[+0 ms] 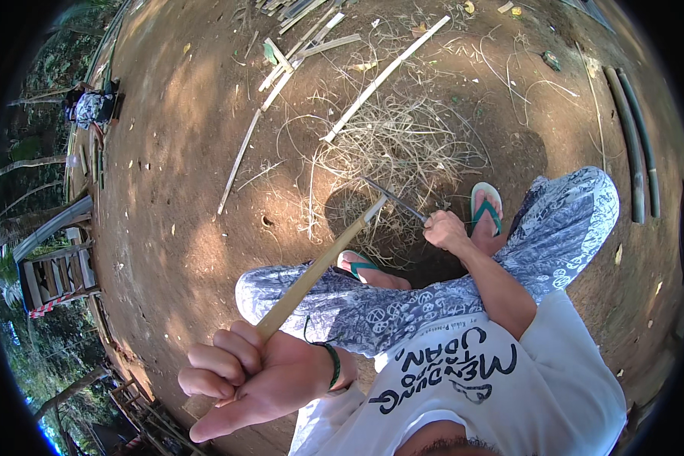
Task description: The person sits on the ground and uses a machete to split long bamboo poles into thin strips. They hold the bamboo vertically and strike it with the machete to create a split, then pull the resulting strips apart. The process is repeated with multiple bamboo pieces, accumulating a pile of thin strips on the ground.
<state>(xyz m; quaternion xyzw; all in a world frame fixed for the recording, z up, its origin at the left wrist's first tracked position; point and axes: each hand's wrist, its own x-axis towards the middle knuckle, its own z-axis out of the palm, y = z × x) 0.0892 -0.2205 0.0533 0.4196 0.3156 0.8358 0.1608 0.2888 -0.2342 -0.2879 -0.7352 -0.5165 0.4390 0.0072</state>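
Observation:
My left hand [262,372] is closed around one end of a flat bamboo strip [309,275], which slants up and away over my left knee. A knife [403,203] with a thin dark blade is gripped in my right hand [447,231], out in front of my shins. Its blade crosses the strip's far end and appears to touch it. Most of the knife's handle is hidden by my fingers. Just beyond the blade, a tangled heap of pale bamboo shavings [406,140] lies on the ground.
A long pale bamboo strip [387,78] lies against the heap. More split strips [311,38] are piled farther off. Two bamboo poles [625,144] rest at the right. Green-strapped sandals [488,209] are on my feet. Another person [93,106] is at the far left, near a wooden structure [57,277].

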